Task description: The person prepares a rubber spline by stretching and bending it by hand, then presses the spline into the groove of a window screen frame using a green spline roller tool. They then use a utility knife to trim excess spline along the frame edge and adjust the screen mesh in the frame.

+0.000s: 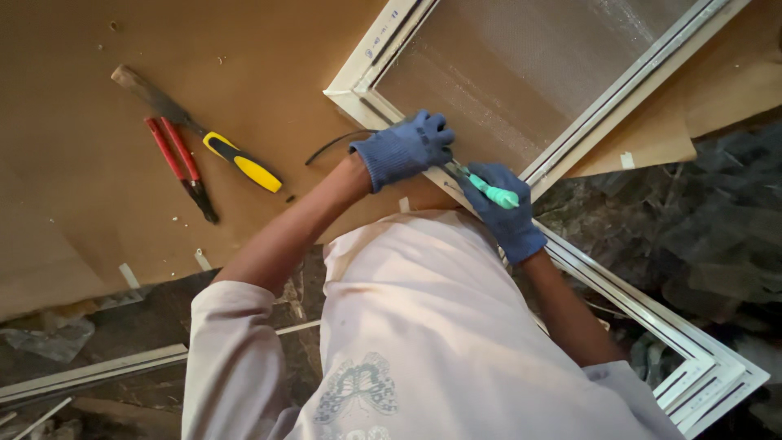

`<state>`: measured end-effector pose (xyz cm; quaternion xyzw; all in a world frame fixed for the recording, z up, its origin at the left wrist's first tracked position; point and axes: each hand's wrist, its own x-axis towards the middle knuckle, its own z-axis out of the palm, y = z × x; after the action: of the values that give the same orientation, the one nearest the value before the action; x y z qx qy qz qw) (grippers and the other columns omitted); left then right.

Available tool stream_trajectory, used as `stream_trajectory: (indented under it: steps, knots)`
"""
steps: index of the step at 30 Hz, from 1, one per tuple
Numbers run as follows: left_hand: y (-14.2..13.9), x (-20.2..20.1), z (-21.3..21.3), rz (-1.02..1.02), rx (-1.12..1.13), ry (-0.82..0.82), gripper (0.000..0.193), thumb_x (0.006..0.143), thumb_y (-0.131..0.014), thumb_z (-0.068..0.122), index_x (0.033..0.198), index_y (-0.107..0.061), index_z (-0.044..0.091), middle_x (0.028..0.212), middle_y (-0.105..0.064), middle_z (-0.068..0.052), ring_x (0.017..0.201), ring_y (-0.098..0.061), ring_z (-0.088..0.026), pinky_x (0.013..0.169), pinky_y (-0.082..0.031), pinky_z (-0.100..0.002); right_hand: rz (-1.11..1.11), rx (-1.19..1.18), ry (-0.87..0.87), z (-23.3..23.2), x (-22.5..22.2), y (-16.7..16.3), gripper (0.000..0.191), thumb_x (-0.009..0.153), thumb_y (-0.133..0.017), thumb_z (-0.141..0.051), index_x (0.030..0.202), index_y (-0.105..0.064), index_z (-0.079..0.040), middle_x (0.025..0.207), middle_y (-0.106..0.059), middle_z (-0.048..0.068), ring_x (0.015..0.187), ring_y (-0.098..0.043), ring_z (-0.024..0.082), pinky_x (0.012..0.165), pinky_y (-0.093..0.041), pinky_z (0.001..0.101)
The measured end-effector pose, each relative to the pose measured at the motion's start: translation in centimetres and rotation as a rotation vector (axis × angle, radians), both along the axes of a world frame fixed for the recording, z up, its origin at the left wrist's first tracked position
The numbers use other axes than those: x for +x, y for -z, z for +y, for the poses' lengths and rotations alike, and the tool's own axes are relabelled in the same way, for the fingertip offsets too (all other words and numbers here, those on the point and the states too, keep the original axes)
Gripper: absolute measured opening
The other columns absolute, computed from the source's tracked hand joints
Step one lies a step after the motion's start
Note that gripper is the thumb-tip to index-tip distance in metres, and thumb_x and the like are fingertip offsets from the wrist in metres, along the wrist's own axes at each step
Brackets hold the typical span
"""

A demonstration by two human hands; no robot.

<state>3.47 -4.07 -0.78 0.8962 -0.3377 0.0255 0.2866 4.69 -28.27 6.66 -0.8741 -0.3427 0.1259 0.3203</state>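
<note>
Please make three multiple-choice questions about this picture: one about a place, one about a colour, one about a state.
1. Where do the red pliers lie?
A. on the brown board
B. on the mesh
C. in a hand

2. What colour are the gloves?
A. white
B. blue
C. black

3. What is the right hand doing?
A. resting open
B. holding a green-handled tool
C. holding the chisel

Answers:
1 A, they lie on the board beside the yellow-handled chisel.
2 B, both the left hand and the right are in blue.
3 B, it is closed on the green-handled tool at the window frame.

Yellow-handled chisel (199,132) beside red-handled pliers (181,167) on brown board (73,204); pale strip (90,373) on dark floor (692,244).
</note>
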Motion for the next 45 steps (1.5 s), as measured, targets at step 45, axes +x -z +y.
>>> stream_trajectory:
  steps: [45]
  knots:
    - [-0.5, -7.4, 2.5, 0.657, -1.394, -1.663, 0.031, 0.094, -0.071, 0.033, 0.083, -0.075, 0.004, 0.064, -0.065, -0.006, 0.049, -0.056, -0.013, 0.044, -0.042, -0.029, 0.221, -0.138, 0.186, 3.9, 0.6, -0.8, 0.022, 0.092, -0.079, -0.028, 0.093, -0.074, -0.007, 0.086, -0.072, 0.011, 0.074, -0.069, 0.029, 0.067, -0.053, 0.0378]
